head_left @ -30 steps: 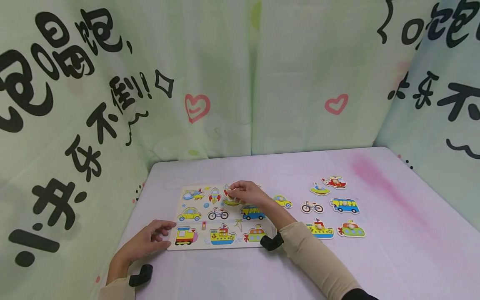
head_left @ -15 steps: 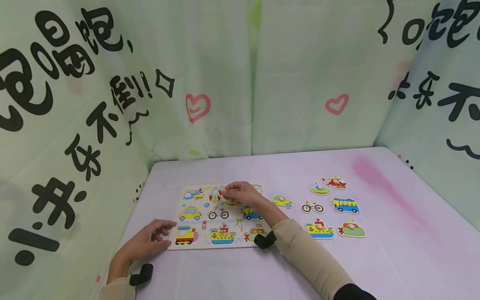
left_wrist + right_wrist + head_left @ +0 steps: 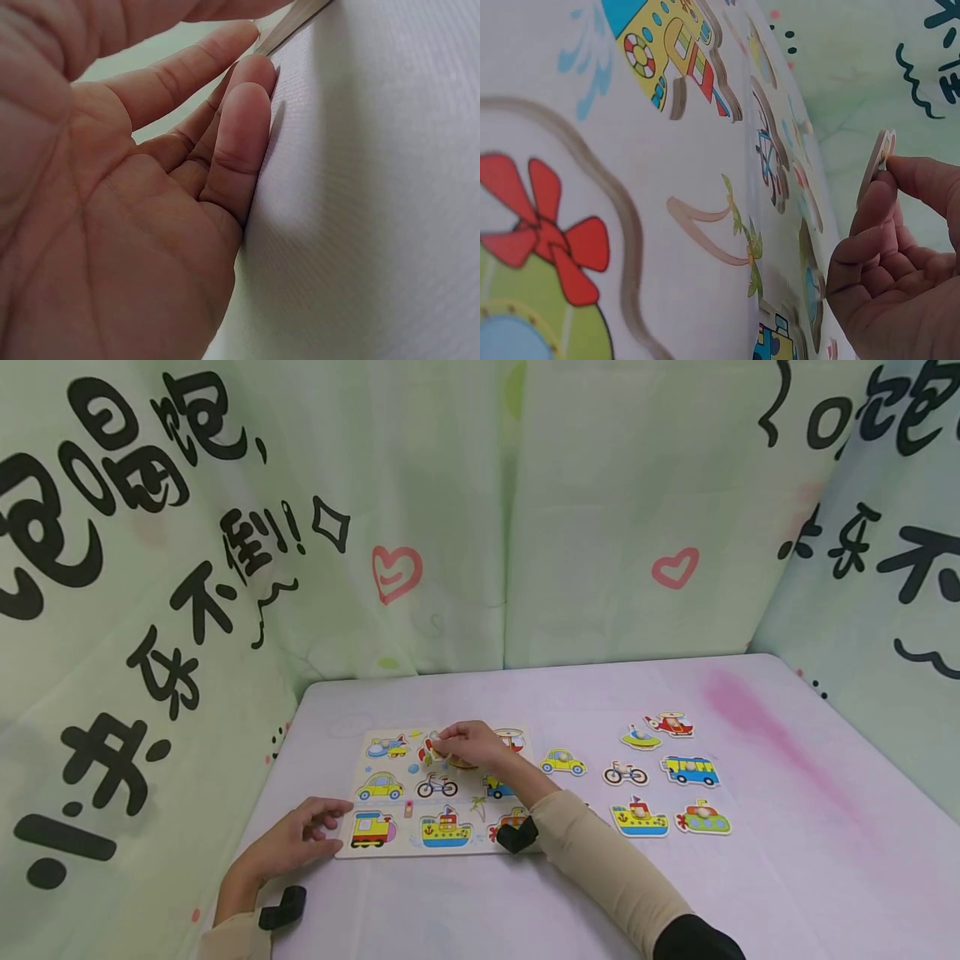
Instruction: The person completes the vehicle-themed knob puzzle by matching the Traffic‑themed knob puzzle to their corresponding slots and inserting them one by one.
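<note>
A wooden puzzle board (image 3: 408, 810) with vehicle pictures in recesses lies on the table. My left hand (image 3: 288, 843) is at its left edge, fingers loosely bent; in the left wrist view, fingertips (image 3: 251, 34) reach the board's edge. My right hand (image 3: 476, 747) is over the board's upper middle. Between thumb and fingers it pinches a small puzzle piece (image 3: 877, 161), seen nearly edge-on in the right wrist view and raised off the board. Red shows on the piece in the head view, close to the rocket recess; the hand hides part of both.
Right of the board lie loose pieces: a car (image 3: 562, 762), a bicycle (image 3: 625, 774), a flying saucer (image 3: 641, 738), a helicopter (image 3: 670, 724), a bus (image 3: 690, 770), a ship (image 3: 639, 817) and a submarine (image 3: 702, 818). A printed curtain (image 3: 585, 527) stands behind the table.
My right hand has moved left across the board with the pinched piece, to the rocket recess. The helicopter recess has come into view behind it. My left hand has stayed in place.
</note>
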Action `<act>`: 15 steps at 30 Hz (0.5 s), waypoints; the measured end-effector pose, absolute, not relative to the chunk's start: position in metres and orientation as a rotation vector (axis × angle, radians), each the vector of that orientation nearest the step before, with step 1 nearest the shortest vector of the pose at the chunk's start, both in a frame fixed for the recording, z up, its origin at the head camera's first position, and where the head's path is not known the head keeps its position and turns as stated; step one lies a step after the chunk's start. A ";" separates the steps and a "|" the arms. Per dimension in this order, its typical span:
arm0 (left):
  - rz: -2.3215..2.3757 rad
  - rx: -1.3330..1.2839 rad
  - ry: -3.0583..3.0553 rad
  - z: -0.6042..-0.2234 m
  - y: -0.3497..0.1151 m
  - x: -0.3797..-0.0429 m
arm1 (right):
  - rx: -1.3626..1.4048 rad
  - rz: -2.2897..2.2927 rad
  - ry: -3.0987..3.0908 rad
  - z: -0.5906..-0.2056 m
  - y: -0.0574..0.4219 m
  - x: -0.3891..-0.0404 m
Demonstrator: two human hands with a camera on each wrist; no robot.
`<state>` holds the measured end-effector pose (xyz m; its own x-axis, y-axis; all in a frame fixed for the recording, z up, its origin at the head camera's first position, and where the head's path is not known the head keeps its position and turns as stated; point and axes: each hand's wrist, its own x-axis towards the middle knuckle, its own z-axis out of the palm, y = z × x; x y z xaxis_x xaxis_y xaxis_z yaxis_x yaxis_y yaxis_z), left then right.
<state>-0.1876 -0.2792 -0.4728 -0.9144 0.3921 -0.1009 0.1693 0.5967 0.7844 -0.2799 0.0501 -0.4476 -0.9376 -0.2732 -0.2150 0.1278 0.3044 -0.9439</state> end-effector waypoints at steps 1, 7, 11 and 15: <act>1.219 0.469 2.565 -0.473 -0.279 -0.188 | -0.125 -1.661 2.256 -0.448 0.049 -0.280; 1.221 0.447 2.559 -0.471 -0.277 -0.189 | -0.101 -1.630 2.321 -0.448 0.045 -0.282; 1.226 0.429 2.553 -0.471 -0.278 -0.188 | -0.113 -1.620 2.362 -0.450 0.041 -0.284; 1.223 0.422 2.555 -0.472 -0.278 -0.187 | -0.115 -1.579 2.426 -0.453 0.036 -0.286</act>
